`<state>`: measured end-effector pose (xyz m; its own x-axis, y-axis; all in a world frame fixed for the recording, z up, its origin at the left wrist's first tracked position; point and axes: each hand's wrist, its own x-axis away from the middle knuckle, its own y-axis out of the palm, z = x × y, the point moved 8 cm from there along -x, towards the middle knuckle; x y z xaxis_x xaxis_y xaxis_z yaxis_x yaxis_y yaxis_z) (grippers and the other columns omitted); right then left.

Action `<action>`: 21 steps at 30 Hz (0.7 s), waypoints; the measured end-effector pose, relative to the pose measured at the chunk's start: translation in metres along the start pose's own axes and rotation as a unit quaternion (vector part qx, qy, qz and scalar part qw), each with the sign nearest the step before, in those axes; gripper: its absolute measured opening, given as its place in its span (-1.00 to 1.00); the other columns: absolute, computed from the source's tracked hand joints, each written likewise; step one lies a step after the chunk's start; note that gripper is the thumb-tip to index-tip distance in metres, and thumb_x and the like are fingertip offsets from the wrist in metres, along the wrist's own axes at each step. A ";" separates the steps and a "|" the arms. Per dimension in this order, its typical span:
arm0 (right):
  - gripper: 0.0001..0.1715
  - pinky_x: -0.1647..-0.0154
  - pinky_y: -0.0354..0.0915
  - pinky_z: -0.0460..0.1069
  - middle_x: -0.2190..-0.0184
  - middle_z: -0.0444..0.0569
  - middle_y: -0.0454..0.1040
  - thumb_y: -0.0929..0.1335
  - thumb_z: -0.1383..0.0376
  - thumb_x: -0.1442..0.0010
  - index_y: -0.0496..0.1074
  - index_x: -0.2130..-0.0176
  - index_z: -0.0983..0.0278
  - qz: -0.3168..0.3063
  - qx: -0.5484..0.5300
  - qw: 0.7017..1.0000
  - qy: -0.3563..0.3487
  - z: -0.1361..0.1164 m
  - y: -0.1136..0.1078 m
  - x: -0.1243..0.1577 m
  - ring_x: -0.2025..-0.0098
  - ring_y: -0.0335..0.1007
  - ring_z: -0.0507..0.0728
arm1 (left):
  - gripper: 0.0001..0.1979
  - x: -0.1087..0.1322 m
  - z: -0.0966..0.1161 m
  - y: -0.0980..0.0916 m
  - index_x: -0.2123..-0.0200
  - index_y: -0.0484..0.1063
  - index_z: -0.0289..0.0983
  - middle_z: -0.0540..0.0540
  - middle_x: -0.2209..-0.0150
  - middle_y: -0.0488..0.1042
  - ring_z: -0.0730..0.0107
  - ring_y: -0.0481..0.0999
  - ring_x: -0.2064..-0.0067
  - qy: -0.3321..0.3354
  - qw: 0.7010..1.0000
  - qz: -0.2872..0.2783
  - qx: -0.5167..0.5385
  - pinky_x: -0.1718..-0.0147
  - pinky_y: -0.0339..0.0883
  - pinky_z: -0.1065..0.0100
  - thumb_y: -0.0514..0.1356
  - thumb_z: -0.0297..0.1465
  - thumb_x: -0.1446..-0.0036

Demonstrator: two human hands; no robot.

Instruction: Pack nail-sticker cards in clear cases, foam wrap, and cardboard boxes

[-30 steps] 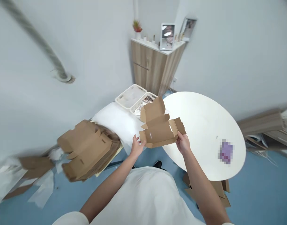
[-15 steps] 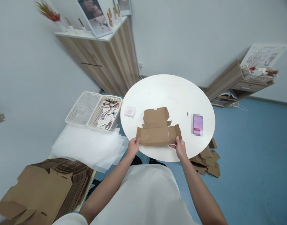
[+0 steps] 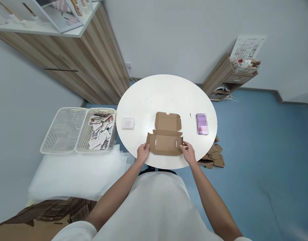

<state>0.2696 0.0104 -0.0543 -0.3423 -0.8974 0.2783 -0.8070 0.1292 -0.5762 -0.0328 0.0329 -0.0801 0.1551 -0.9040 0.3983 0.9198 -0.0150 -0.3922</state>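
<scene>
A partly folded brown cardboard box (image 3: 166, 142) lies at the near side of the round white table (image 3: 166, 90), its lid panel opened out away from me. My left hand (image 3: 143, 152) grips the left end flap between thumb and fingers. At the other end, my right hand (image 3: 188, 152) holds the right side, which stands folded up. Slots show in the base near both ends. Left of the box lies a small clear packet (image 3: 128, 123), and to its right a purple pack (image 3: 202, 124), blurred by pixels.
A white basket (image 3: 111, 134) full of printed cards stands left of the table, above white sheets (image 3: 78, 174). Stacked flat cardboard (image 3: 55, 214) lies at lower left. More cardboard pieces (image 3: 214, 155) are on the floor at right. A wooden cabinet (image 3: 101, 57) stands behind left.
The right end flap, flat and spread outward before, is now folded up, and my right hand has moved inward with it. My left hand keeps its hold. The camera view has shifted.
</scene>
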 end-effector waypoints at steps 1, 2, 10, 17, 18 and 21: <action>-0.41 0.20 0.26 0.06 0.16 0.08 0.35 0.27 0.13 0.03 0.28 0.02 0.33 0.002 0.019 1.000 -0.008 -0.003 0.000 -0.001 0.37 0.29 0.07 | -0.74 -0.002 0.000 0.001 0.42 0.45 -0.32 -0.08 0.44 0.49 0.34 0.44 0.37 0.000 1.000 -0.008 0.012 0.39 0.26 0.37 0.04 -0.28 0.00; -0.42 0.21 0.26 0.06 0.16 0.07 0.34 0.27 0.16 0.04 0.27 0.02 0.34 0.005 0.034 0.999 -0.015 -0.005 0.001 -0.001 0.38 0.28 0.06 | -0.74 -0.004 0.001 0.003 0.38 0.45 -0.31 -0.09 0.39 0.50 0.33 0.45 0.35 0.001 1.000 -0.015 0.025 0.37 0.27 0.36 0.05 -0.29 0.01; -0.43 0.12 0.19 0.09 0.11 0.10 0.31 0.21 0.24 0.01 0.19 -0.03 0.31 0.044 0.089 0.995 0.006 0.000 -0.007 -0.006 0.18 0.27 0.16 | -0.61 -0.006 0.003 0.004 0.08 0.33 -0.33 -0.21 0.17 0.45 0.28 0.45 0.17 0.019 0.999 -0.037 0.023 0.16 0.28 0.26 0.11 -0.30 0.00; -0.17 -0.04 -0.04 0.22 -0.12 0.18 0.08 0.29 0.05 0.07 0.03 -0.13 0.29 0.088 0.177 0.979 0.050 -0.004 -0.030 -0.021 -0.15 -0.10 0.37 | -0.42 0.033 0.046 0.008 0.00 0.23 -0.21 -0.23 -0.06 0.22 0.02 0.15 -0.09 0.256 0.933 -0.007 -0.252 0.02 0.06 0.00 0.24 -0.25 0.15; -0.16 -0.03 -0.04 0.23 -0.12 0.18 0.08 0.28 0.02 0.07 0.03 -0.13 0.28 0.078 0.176 0.980 0.054 -0.008 -0.032 -0.028 -0.15 -0.11 0.38 | -0.47 0.041 0.054 0.015 0.04 0.28 -0.18 -0.22 -0.07 0.22 0.02 0.15 -0.10 0.291 0.915 -0.024 -0.278 0.00 0.01 -0.01 0.25 -0.29 0.15; -0.17 -0.04 -0.07 0.24 -0.12 0.17 0.11 0.26 -0.03 0.05 0.04 -0.14 0.27 0.047 0.168 0.984 0.047 -0.024 -0.032 -0.056 -0.16 -0.11 0.38 | -0.57 0.054 0.072 0.028 0.09 0.33 -0.13 -0.21 -0.11 0.18 0.01 0.15 -0.10 0.338 0.880 -0.031 -0.332 -0.04 -0.12 -0.06 0.23 -0.41 0.12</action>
<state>0.3031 0.0672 -0.0329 -0.4636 -0.8433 0.2720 -0.5701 0.0489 -0.8201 0.0273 0.0147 -0.0101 -0.3447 -0.9368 -0.0596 0.4707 -0.1175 -0.8744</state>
